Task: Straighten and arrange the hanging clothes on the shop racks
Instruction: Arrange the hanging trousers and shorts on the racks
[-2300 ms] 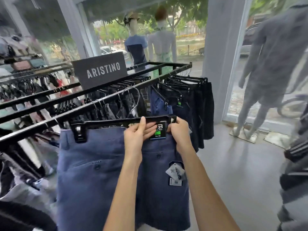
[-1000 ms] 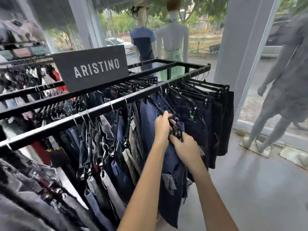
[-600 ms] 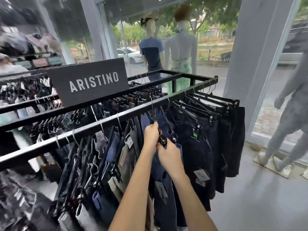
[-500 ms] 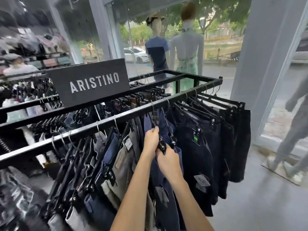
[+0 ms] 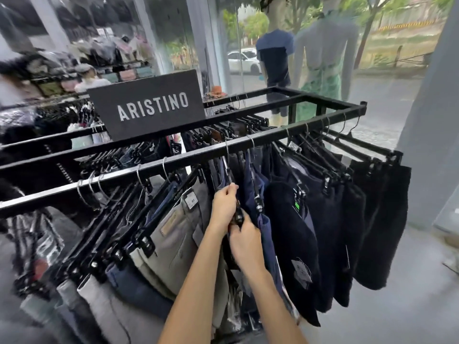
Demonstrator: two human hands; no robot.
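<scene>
A black metal rack (image 5: 273,136) carries a row of shorts on black clip hangers. Grey and beige shorts (image 5: 173,234) hang left of my hands, navy shorts (image 5: 263,219) at the middle, black shorts (image 5: 377,219) towards the right end. My left hand (image 5: 224,207) grips the black hanger (image 5: 239,217) of a pair of blue shorts hanging edge-on from the front rail. My right hand (image 5: 246,242) holds the same pair just below, at its waistband. The garment itself is mostly hidden between its neighbours.
A dark ARISTINO sign (image 5: 149,105) stands on the rack's middle bar. Two mannequins (image 5: 320,68) stand at the shop window behind. A grey pillar (image 5: 432,135) rises on the right, with grey floor (image 5: 385,314) beside the rack. More clothes racks (image 5: 37,115) fill the left.
The blue shorts, earlier held flat towards me, now hang edge-on on the front rail among the others. Both hands have stayed on the hanger and waistband. The view has moved closer.
</scene>
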